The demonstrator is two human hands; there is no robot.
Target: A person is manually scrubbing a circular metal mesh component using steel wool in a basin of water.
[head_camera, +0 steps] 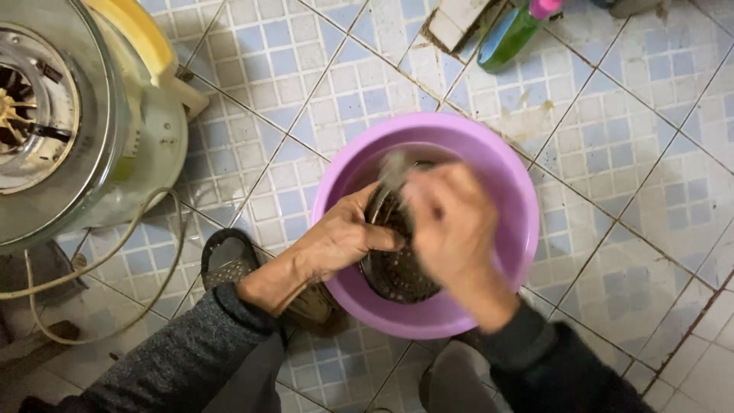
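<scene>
While a round purple plastic basin [505, 191] sits mid-frame on the blue-and-white tiled floor [627, 138], the left hand [336, 241] clasps a dark perforated metal strainer [397, 271] inside it; the blurred right hand [451, 226] seems closed on a scrubber.

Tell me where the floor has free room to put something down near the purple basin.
Bare tiles lie right of the basin, below the green bottle. More lie between basin and machine. The near left is crowded: slipper, cord. Both hands fill the basin.
</scene>
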